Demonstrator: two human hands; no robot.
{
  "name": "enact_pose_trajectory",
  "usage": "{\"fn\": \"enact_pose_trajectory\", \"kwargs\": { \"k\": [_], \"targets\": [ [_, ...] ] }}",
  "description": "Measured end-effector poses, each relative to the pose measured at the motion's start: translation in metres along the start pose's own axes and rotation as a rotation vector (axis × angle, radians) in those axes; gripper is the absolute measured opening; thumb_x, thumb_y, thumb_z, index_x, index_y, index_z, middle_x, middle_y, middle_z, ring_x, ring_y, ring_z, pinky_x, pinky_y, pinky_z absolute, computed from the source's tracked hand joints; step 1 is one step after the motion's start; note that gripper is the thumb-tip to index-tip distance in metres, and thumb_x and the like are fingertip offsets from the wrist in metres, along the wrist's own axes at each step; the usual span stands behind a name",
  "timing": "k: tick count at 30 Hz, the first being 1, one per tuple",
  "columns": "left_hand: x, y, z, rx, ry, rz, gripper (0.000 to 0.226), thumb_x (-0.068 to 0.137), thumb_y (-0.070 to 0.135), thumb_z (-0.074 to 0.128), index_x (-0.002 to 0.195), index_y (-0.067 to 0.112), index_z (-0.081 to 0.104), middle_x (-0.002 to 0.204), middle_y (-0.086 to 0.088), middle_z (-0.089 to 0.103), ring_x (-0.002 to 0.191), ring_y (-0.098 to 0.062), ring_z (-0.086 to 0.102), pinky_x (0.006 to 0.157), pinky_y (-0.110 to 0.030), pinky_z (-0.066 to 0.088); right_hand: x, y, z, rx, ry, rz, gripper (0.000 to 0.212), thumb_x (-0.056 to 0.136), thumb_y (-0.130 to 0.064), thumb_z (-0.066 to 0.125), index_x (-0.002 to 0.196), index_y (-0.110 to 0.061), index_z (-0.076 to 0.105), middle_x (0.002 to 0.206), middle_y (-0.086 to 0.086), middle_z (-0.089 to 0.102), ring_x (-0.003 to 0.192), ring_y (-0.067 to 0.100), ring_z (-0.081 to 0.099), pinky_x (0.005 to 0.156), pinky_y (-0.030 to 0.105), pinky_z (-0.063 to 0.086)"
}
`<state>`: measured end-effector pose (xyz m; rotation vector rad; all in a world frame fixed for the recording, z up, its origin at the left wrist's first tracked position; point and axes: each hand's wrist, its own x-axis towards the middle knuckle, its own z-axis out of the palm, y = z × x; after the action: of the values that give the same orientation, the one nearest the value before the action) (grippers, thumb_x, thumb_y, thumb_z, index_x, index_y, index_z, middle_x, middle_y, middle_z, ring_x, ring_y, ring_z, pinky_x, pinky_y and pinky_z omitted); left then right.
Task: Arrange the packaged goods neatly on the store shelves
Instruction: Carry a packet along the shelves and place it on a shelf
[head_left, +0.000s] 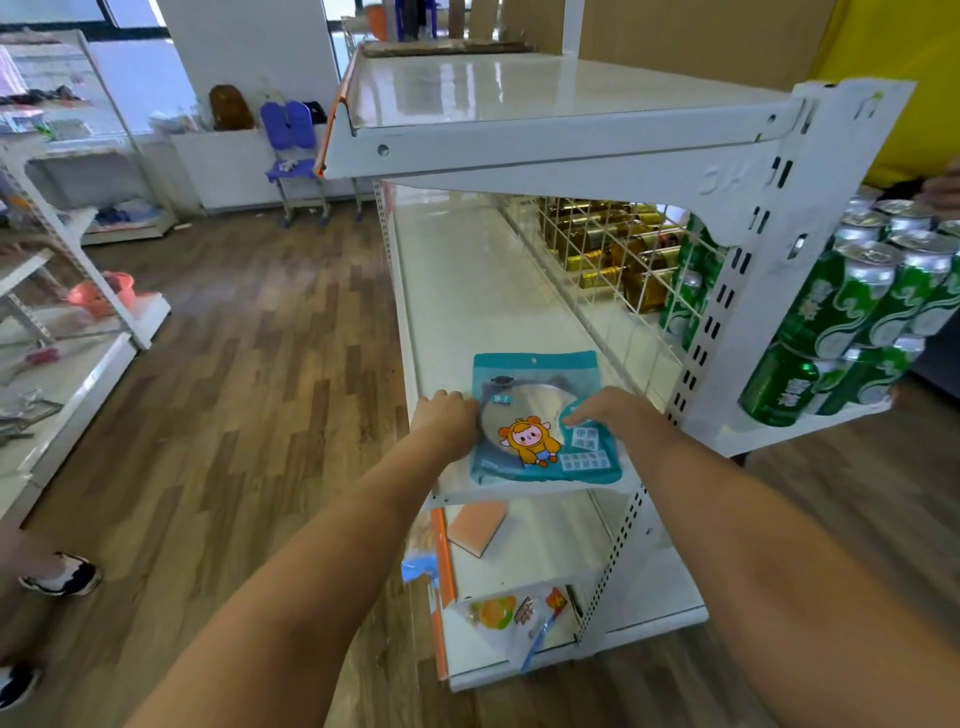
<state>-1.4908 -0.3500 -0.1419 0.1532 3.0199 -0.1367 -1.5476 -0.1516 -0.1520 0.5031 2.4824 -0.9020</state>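
Placement step in hand. Teal packet (540, 415) lies flat at the middle shelf's (467, 291) near end. Left hand (449, 415) grips its left edge; right hand (605, 410) presses fingers on top. Next move, judged: square it to the shelf edge, then release.

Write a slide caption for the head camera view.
Both hands settle a teal cartoon-printed package on the white middle shelf.
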Motion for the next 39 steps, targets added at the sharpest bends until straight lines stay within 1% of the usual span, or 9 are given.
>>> {"fn": "enact_pose_trajectory", "kwargs": {
  "k": [3, 8, 11, 13, 15, 21, 25, 32, 39],
  "targets": [
    [-0.001, -0.002, 0.0, 0.002, 0.007, 0.007, 0.031, 0.1, 0.03, 0.041, 0.123, 0.012, 0.05, 0.12, -0.009, 0.057, 0.111, -0.024, 0.053, 0.095, -0.037, 0.043, 0.001, -0.001, 0.006, 0.074, -0.021, 0.014, 0.048, 0.072, -0.027, 0.08, 0.104, -0.001, 0.056, 0.109, 0.015, 0.064, 0.088, 0.026, 0.065, 0.081, 0.035, 0.053],
    [-0.001, -0.006, 0.005, -0.003, 0.013, 0.0, 0.029, 0.099, 0.029, 0.042, 0.122, 0.014, 0.051, 0.117, -0.008, 0.058, 0.107, -0.023, 0.054, 0.09, -0.035, 0.045, -0.008, -0.007, 0.001, 0.324, -0.016, 0.013, 0.026, 0.083, -0.013, 0.07, 0.097, 0.001, 0.053, 0.082, 0.014, 0.062, 0.062, 0.022, 0.058, 0.051, 0.03, 0.045],
    [-0.002, -0.008, 0.007, 0.005, 0.016, -0.011, 0.028, 0.099, 0.027, 0.041, 0.121, 0.013, 0.052, 0.117, -0.008, 0.057, 0.108, -0.024, 0.054, 0.09, -0.035, 0.044, -0.012, -0.007, -0.004, 0.499, -0.024, 0.0, 0.018, 0.088, -0.01, 0.064, 0.085, 0.001, 0.051, 0.074, 0.013, 0.058, 0.074, 0.027, 0.064, 0.071, 0.037, 0.054],
    [-0.003, -0.01, 0.009, 0.003, 0.015, -0.02, 0.029, 0.099, 0.028, 0.039, 0.121, 0.013, 0.052, 0.118, -0.008, 0.057, 0.109, -0.024, 0.053, 0.092, -0.036, 0.043, -0.014, -0.007, -0.006, 0.58, -0.041, -0.017, 0.019, 0.089, -0.011, 0.062, 0.097, 0.002, 0.051, 0.089, 0.016, 0.062, 0.096, 0.033, 0.065, 0.089, 0.044, 0.052],
    [-0.005, -0.012, 0.007, 0.003, 0.018, -0.039, 0.031, 0.1, 0.029, 0.038, 0.123, 0.014, 0.053, 0.12, -0.008, 0.057, 0.111, -0.025, 0.053, 0.095, -0.038, 0.042, -0.016, -0.009, -0.009, 0.58, -0.041, -0.042, 0.029, 0.091, -0.014, 0.06, 0.113, 0.002, 0.051, 0.109, 0.019, 0.062, 0.105, 0.033, 0.062, 0.093, 0.046, 0.051],
    [-0.013, -0.033, -0.014, -0.005, 0.098, -0.175, 0.032, 0.097, 0.027, 0.044, 0.126, 0.016, 0.054, 0.119, -0.008, 0.058, 0.111, -0.025, 0.053, 0.096, -0.038, 0.044, -0.02, -0.03, -0.015, 0.629, -0.052, -0.179, 0.017, 0.095, -0.021, 0.055, 0.094, -0.004, 0.052, 0.096, 0.012, 0.063, 0.084, 0.026, 0.065, 0.079, 0.041, 0.053],
    [-0.038, -0.067, -0.031, -0.023, 0.165, -0.31, 0.032, 0.094, 0.021, 0.041, 0.12, 0.015, 0.058, 0.123, -0.01, 0.058, 0.115, -0.03, 0.052, 0.094, -0.039, 0.042, -0.028, -0.062, -0.003, 0.757, -0.136, -0.268, 0.021, 0.094, -0.017, 0.057, 0.108, -0.001, 0.055, 0.1, 0.015, 0.063, 0.092, 0.031, 0.063, 0.083, 0.048, 0.051],
    [-0.101, -0.14, -0.015, -0.037, 0.154, -0.569, 0.033, 0.094, 0.021, 0.038, 0.12, 0.015, 0.058, 0.127, -0.01, 0.057, 0.118, -0.03, 0.051, 0.092, -0.036, 0.041, -0.059, -0.121, 0.071, 0.75, -0.372, -0.383, 0.016, 0.093, -0.021, 0.059, 0.088, -0.006, 0.058, 0.083, 0.009, 0.064, 0.071, 0.023, 0.063, 0.076, 0.043, 0.051],
    [-0.159, -0.228, 0.001, -0.042, 0.131, -0.712, 0.036, 0.096, 0.023, 0.033, 0.121, 0.013, 0.056, 0.127, -0.01, 0.054, 0.119, -0.03, 0.047, 0.093, -0.037, 0.038, -0.097, -0.197, 0.146, 0.731, -0.533, -0.491, 0.015, 0.095, -0.019, 0.056, 0.099, -0.005, 0.056, 0.084, 0.006, 0.064, 0.074, 0.022, 0.062, 0.072, 0.039, 0.052]
  ]
}}
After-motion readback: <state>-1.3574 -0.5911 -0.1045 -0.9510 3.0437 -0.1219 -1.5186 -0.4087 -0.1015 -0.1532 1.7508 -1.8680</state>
